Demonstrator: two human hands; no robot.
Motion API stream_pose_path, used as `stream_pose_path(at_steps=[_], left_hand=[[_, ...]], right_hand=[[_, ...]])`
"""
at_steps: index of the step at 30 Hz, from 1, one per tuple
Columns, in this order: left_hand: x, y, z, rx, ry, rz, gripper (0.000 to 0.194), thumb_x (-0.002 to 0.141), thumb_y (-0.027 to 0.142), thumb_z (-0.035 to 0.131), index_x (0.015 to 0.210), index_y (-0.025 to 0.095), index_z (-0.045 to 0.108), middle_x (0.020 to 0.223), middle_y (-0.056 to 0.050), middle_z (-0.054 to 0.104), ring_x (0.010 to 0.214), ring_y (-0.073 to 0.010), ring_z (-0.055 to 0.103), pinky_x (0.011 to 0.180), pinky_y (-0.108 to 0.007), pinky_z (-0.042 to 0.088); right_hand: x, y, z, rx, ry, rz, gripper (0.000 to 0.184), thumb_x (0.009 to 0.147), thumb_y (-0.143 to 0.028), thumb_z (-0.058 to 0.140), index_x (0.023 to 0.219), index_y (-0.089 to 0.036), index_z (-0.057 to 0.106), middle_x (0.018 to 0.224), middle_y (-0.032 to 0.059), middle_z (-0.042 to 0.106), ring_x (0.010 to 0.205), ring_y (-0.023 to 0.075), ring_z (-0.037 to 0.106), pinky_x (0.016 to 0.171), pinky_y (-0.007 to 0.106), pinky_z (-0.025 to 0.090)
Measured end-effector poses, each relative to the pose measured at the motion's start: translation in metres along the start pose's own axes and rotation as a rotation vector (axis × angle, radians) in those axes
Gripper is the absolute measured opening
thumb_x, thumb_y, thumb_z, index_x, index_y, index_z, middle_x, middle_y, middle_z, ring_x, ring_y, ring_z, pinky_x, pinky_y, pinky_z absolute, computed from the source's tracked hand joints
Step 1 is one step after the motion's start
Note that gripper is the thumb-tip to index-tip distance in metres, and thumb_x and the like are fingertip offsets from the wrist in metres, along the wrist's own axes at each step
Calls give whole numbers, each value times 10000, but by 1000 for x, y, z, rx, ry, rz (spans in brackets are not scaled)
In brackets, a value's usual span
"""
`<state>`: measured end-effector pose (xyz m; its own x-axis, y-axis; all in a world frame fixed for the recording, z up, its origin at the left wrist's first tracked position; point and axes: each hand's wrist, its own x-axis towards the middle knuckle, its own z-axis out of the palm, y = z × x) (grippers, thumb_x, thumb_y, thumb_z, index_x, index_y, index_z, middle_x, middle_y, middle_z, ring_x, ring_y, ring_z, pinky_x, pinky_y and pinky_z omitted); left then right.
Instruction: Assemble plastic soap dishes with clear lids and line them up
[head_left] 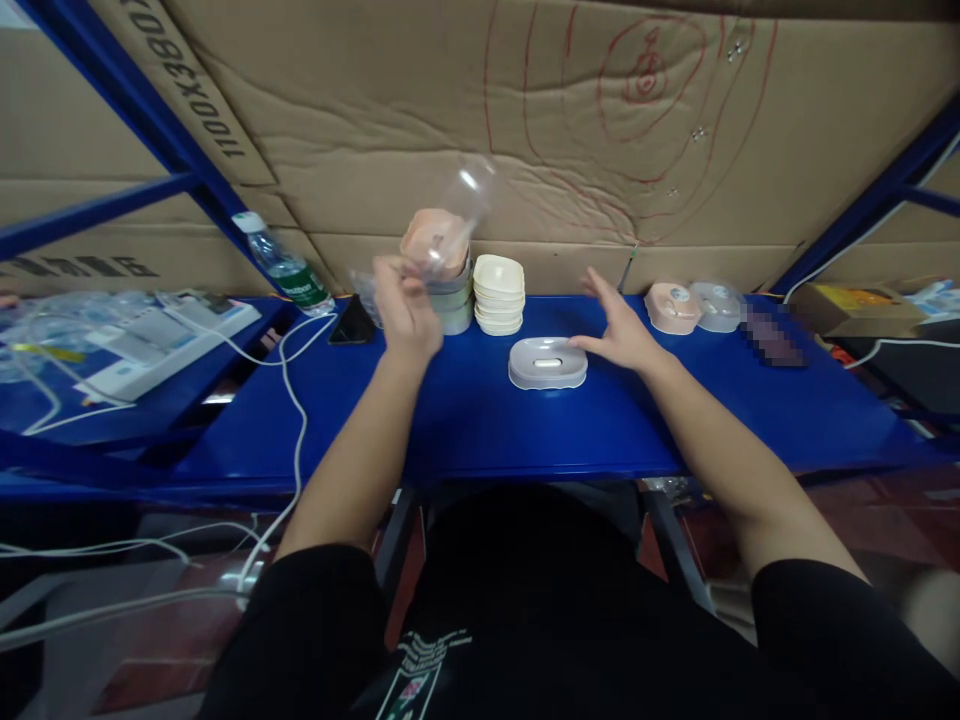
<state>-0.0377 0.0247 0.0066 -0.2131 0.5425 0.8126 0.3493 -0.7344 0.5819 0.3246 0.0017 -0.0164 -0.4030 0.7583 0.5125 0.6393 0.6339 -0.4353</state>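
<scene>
My left hand (406, 308) is raised beside the stacked dishes, its fingers closed on a clear plastic cover (469, 195). Motion blurs the cover, so its exact shape is hard to make out. Behind it show a pink dish (435, 240) and grey-green dishes (456, 310) in one stack. To the right of that stands a stack of cream dishes (499, 290). A grey oval soap dish (547, 363) with a slot in its middle lies on the blue table. My right hand (621, 325) is open, fingers spread, its thumb close to the dish's right rim.
A pink box (671, 307) and a clear-lidded grey box (718, 305) sit at the right. On the left are a water bottle (285, 265), a small black object (352, 322) and a white cable (296, 420). A cardboard wall (375, 100) closes the back.
</scene>
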Motion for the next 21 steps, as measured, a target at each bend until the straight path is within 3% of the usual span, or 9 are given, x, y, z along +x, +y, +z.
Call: stream_pose_path(at_steps=[3, 6, 9, 12, 15, 17, 21], left_hand=[[-32, 22, 30, -291, -192, -18, 675, 1029, 882, 297, 986, 258, 551, 929, -49, 803, 705, -174, 759, 733, -353, 628], [-50, 39, 49, -359, -430, -197, 639, 1047, 851, 331, 931, 249, 512, 776, -27, 789, 486, -120, 638, 513, -262, 513], [-52, 40, 55, -342, -625, -441, 649, 1050, 848, 319, 965, 238, 524, 730, -32, 779, 406, -108, 582, 428, -248, 413], [-45, 34, 53, -296, -734, -617, 669, 1072, 817, 301, 1065, 206, 571, 696, -43, 763, 393, -116, 589, 418, -247, 384], [-37, 30, 47, -235, -725, -640, 630, 1107, 724, 399, 1297, 152, 585, 653, -16, 733, 392, -110, 578, 441, -239, 397], [-33, 29, 41, -229, -748, -635, 653, 1117, 642, 482, 1509, 119, 502, 656, 4, 729, 389, -98, 548, 484, -242, 435], [-30, 24, 33, -256, -964, -707, 999, 943, 466, 844, 1707, 97, 316, 731, -6, 757, 456, -98, 534, 518, -257, 434]], right_hand=[[2, -6, -2, -84, 160, -78, 1441, 776, -924, 721, 1774, -332, -134, 1857, 126, 196, 1659, 487, 300, 1319, 723, 311], [2, -19, -6, -147, 170, -127, 1462, 734, -943, 737, 1774, -361, -109, 1859, 98, 197, 1675, 517, 222, 1316, 756, 281], [-1, -31, -10, -203, 95, -78, 1348, 741, -895, 779, 1788, -374, 108, 1814, 81, 337, 1673, 518, 229, 1336, 732, 269], [-3, -36, -11, -210, 49, -8, 1234, 755, -856, 800, 1760, -350, 294, 1748, 85, 465, 1634, 515, 333, 1347, 695, 289], [-3, -33, -7, -175, 45, 26, 1193, 737, -850, 821, 1727, -338, 394, 1682, 91, 556, 1567, 515, 447, 1331, 691, 324], [-3, -30, -3, -150, 52, 62, 1175, 723, -841, 841, 1705, -336, 439, 1624, 100, 618, 1521, 511, 507, 1309, 697, 354], [-2, -22, 4, -97, 23, 124, 1123, 705, -835, 861, 1644, -308, 540, 1495, 105, 723, 1424, 480, 620, 1254, 686, 429]])
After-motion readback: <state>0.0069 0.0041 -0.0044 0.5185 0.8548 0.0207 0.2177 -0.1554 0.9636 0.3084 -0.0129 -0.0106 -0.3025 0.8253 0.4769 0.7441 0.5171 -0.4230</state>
